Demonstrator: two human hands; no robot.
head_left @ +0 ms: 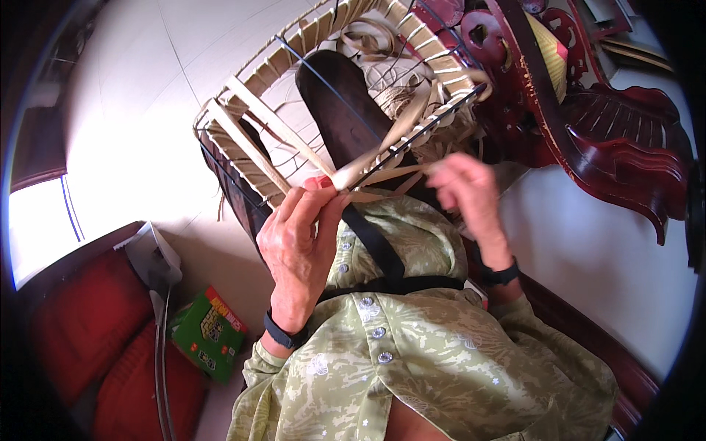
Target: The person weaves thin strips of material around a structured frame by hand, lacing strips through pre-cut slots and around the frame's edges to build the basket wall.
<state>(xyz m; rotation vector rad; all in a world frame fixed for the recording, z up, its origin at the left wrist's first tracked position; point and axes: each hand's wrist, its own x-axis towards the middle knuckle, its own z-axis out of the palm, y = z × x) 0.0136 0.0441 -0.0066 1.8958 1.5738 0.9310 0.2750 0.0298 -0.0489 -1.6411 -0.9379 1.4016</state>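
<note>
A rectangular black wire frame (440, 45), its sides wrapped with tan flat strips, rests tilted across my lap and legs. Two pale strips (250, 147) stretch across its left part to the near edge. There my left hand (296, 239) pinches a pale tan strip (397, 175) against the near bar, thumb and fingers pressed together. To the right of it, my right hand (471, 197) is blurred by motion, its fingers closed at the strip's other end. Another wide strip (404, 125) loops up over the frame, also blurred.
Loose tan strips and coils (393, 99) lie beyond the frame's near bar. Carved dark red wooden furniture (596, 158) stands close on the right. On the left are a red cushioned seat (95, 323), a green box (209, 334) and pale floor tiles (140, 110).
</note>
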